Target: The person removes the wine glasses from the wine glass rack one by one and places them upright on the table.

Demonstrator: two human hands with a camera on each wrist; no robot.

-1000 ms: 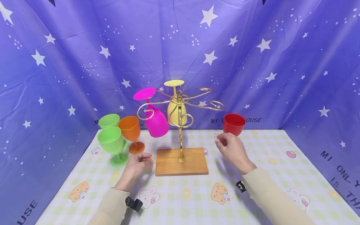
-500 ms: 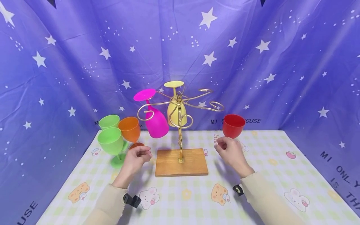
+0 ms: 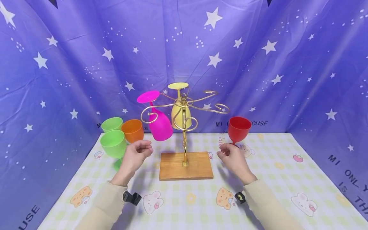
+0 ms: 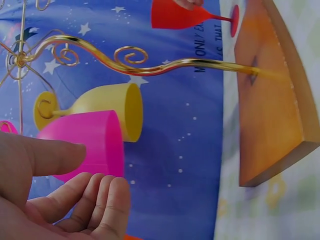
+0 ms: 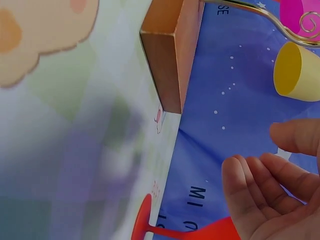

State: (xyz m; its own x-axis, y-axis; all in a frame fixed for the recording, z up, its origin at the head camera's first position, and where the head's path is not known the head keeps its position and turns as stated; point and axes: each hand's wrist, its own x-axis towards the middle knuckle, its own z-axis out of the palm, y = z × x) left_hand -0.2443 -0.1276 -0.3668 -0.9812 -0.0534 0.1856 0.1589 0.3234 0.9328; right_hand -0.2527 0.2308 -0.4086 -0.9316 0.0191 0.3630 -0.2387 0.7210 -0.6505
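My left hand [image 3: 135, 158] hovers in front of the orange goblet [image 3: 133, 131], hiding its stem and foot. Two green goblets [image 3: 113, 143] stand upright just left of it. In the left wrist view, thumb and fingers [image 4: 112, 210] are apart with nothing between them. On the other side, my right hand [image 3: 234, 159] is raised before the upright red goblet [image 3: 239, 127], covering part of its foot. Its fingers [image 5: 237, 185] are loosely bent and hold nothing. Between the hands stands a gold goblet rack [image 3: 184, 140], where a magenta goblet [image 3: 161, 126] hangs tilted and a yellow goblet [image 3: 181, 116] hangs upside down.
The rack's wooden base [image 3: 172, 174] sits mid-table. Several curled wire arms spread from its top, some bearing no goblet, such as the right-hand hook [image 3: 221, 108]. A checked cloth [image 3: 189, 214] covers the table. Behind hangs a blue star-patterned curtain [image 3: 244, 73].
My left hand has risen and moved slightly left, now covering the orange goblet's foot. My right hand has drawn back a little from the red goblet, uncovering its stem. The goblets stay put.
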